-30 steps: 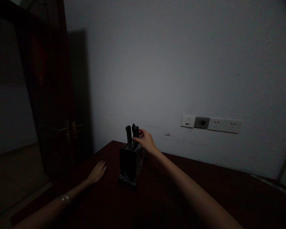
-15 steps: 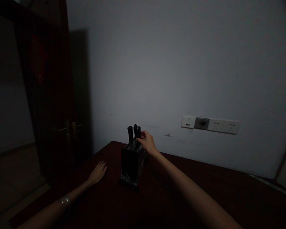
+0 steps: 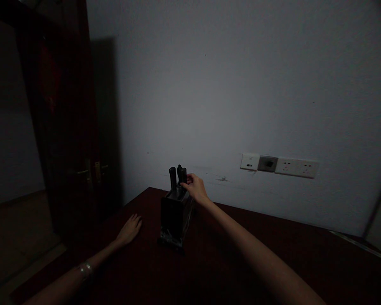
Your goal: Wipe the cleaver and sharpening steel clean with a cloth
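Observation:
A dark knife block point(image 3: 171, 216) stands upright on the table, its lower part wrapped in what looks like clear plastic. Three black handles rise from its top. My right hand point(image 3: 195, 188) is closed at the rightmost one, a knife point(image 3: 184, 174), thumb in front and fingers curled behind. The blade is hidden in the block. Just left of it are another knife handle point(image 3: 172, 178) and a narrower black handle point(image 3: 179, 173). My left hand point(image 3: 129, 230) lies flat on the table to the left of the block, fingers stretched out and holding nothing.
The dark red table point(image 3: 241, 228) reaches back to a pale wall point(image 3: 209, 106). Sockets and switch plates point(image 3: 279, 165) sit on the wall at the right. At the left is a dark door point(image 3: 63, 127) with a metal handle point(image 3: 82, 172). The room is dim.
The view has shifted very slightly. Both hands and the knife block stay in the same places, with my right hand still at the rightmost handle.

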`<state>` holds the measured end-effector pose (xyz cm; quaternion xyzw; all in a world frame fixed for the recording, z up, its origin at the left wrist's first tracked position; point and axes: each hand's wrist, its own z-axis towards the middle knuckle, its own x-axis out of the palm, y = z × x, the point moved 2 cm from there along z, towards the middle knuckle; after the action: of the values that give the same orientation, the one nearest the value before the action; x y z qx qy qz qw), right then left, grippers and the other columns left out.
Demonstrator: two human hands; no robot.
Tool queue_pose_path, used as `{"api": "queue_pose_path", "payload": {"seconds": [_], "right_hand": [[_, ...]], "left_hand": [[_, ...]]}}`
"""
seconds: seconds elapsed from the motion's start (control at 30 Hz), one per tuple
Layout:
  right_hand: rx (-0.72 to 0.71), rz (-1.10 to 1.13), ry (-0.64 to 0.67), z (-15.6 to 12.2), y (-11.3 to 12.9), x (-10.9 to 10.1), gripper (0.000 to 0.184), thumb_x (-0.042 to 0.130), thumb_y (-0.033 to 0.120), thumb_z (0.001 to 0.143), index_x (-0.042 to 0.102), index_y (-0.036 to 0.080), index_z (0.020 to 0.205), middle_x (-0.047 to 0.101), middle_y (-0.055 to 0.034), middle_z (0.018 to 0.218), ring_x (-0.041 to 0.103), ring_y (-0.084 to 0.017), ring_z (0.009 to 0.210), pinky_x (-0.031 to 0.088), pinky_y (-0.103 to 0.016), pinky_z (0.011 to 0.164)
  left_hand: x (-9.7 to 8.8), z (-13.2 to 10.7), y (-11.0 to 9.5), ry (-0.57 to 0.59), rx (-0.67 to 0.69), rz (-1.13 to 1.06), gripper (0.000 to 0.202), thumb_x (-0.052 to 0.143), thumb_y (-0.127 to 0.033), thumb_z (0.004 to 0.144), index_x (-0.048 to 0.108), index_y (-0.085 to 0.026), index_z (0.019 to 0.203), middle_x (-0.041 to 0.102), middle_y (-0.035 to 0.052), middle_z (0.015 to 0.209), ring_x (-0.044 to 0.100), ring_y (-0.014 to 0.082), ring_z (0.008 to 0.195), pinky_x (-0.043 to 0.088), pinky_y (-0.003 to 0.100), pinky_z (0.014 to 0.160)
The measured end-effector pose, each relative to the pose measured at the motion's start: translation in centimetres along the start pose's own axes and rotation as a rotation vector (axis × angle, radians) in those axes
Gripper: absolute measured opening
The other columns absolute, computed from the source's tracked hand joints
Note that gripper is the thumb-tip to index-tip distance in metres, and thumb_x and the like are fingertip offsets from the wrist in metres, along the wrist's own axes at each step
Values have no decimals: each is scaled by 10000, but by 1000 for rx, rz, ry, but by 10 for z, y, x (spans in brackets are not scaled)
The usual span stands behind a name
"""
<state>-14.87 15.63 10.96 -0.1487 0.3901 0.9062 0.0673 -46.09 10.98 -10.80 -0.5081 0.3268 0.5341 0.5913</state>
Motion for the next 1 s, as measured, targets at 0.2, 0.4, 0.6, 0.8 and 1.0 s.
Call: {"api": "queue_pose_path", "payload": {"seconds": [0.2,0.4,0.6,0.8,1.0], "right_hand": [[-10,-30,4,2,1,-2,258,671,208,626,600,138,864,642,-46,774,585,-165,690,477,-290,659],[-16,-49,10,3,4,-3,259,666,197,633,608,128,876,643,-47,768,585,-161,689,471,-282,663],[-22,-72,7,10,9,-6,244,658,189,638,611,134,871,644,-39,766,583,-157,679,469,-275,644],[-52,-99,10,19,18,-11,261,663,201,645,615,124,889,653,-53,781,590,-161,687,470,-285,660],[-89,-120,18,29,28,-15,282,689,207,630,608,126,888,658,-46,777,598,-154,693,474,-282,671]], "left_hand": [[1,0,2,-17,-9,-9,527,284,-379,836,527,-75,1192,458,139,1313,305,279,1285,237,416,1057],[3,0,3,-15,4,-9,547,266,-382,837,521,-58,1197,437,153,1328,293,273,1292,214,396,1067],[2,0,2,-6,2,0,533,271,-369,839,516,-65,1202,449,146,1320,302,267,1288,219,399,1064],[5,2,5,-13,7,8,540,262,-379,845,511,-65,1208,440,147,1326,297,267,1291,220,404,1065],[9,3,10,-31,4,4,552,260,-404,847,515,-70,1207,435,147,1330,302,274,1288,228,414,1063]]}}
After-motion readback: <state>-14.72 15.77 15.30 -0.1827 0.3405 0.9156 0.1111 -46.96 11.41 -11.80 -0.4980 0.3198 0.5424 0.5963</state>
